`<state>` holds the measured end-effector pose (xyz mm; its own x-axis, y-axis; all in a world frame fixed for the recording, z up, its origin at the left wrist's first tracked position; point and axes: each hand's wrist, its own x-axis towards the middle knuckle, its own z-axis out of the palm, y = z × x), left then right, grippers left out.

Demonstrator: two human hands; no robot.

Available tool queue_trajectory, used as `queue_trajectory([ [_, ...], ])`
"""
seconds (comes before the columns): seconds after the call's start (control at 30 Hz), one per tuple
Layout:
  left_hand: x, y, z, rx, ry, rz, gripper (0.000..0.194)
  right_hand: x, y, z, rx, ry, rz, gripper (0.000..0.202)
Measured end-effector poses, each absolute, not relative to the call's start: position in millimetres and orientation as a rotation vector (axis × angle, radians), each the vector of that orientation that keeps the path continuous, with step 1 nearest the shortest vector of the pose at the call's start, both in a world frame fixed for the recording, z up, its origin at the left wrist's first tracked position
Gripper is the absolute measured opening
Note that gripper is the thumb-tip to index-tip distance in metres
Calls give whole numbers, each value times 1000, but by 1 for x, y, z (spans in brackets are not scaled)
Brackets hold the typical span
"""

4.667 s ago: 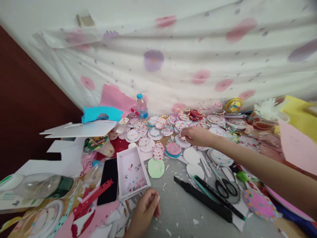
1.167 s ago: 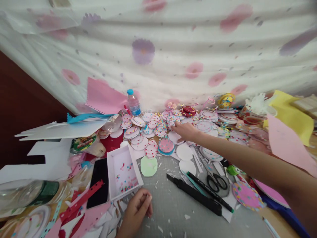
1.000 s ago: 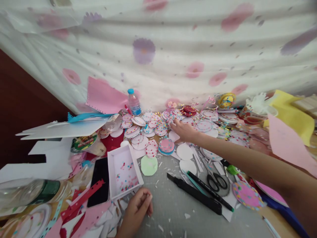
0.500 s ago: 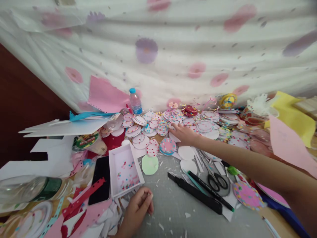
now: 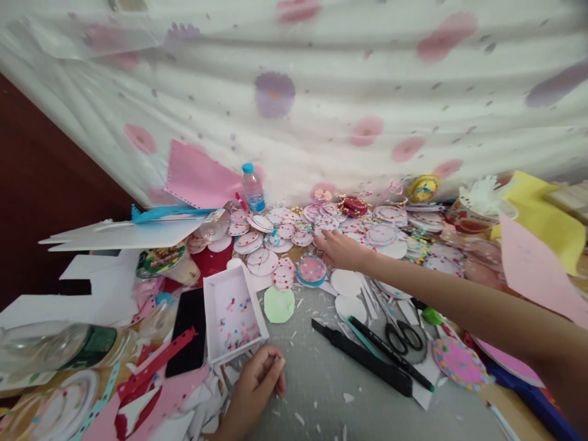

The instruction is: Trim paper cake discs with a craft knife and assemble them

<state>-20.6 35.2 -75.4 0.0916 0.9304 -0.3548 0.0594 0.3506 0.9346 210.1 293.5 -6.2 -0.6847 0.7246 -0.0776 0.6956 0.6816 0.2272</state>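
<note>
My left hand rests on the grey cutting mat, fingers curled in and thumb pressed against them. Whatever it may hold is hidden. Just above it stands a white paper box with small coloured confetti dots inside. Stretched across the mat, my right hand reaches into a spread of round paper discs, its fingers bent down among them; their grip is hidden. A pink disc with blue and red dots lies just left of and below it. Plain white discs and a pale green disc are nearer me.
Under my right forearm lie scissors, a black cutter and a black pen. A phone, clear bottle and paper scraps crowd the left. A water bottle stands before the curtain.
At my right fingers, the blue-dotted disc on the stack to their left and the white paper beneath them no longer show. My left hand stays in place; the view has shifted slightly.
</note>
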Motion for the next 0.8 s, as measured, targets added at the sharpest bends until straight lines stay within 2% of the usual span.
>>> queue_trajectory([
  [0.4, -21, 36, -74, 1019, 1305, 854, 40, 203, 314, -16, 1391, 2657, 299, 37],
  [0.57, -22, 35, -72, 1013, 1307, 843, 38, 210, 320, -13, 1403, 2704, 221, 34],
  [0.8, -20, 38, -67, 972, 1304, 842, 44, 230, 336, 1, 1594, 2818, 54, 30],
])
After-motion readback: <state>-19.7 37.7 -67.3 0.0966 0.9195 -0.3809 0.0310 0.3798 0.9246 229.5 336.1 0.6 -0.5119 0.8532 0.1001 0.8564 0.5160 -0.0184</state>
